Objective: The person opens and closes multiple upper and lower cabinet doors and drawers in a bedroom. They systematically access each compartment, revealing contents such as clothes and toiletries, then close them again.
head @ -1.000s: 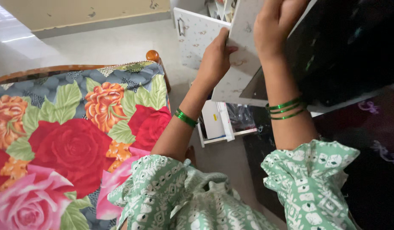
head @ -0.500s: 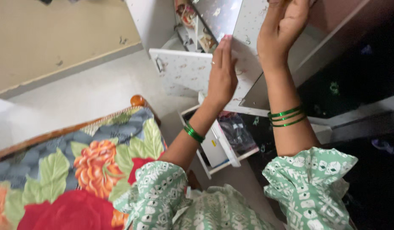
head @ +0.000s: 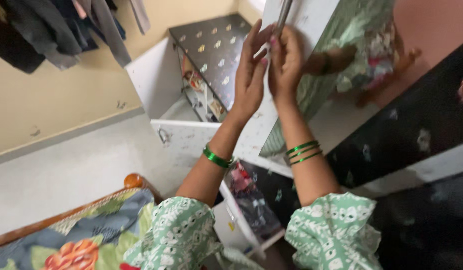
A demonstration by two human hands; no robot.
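while the left hand (head: 251, 75) lies flat, fingers open, on the wardrobe door (head: 311, 20), the right hand (head: 286, 65) curls round its edge; fingers could get pinched if the door swings shut; an open drawer (head: 251, 210) sits below them.

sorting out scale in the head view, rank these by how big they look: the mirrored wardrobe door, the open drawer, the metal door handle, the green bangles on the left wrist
1. mirrored wardrobe door
2. open drawer
3. and 4. metal door handle and green bangles on the left wrist: both small; the handle is partly hidden by the hands and cut off by the frame's edge, so unranked.
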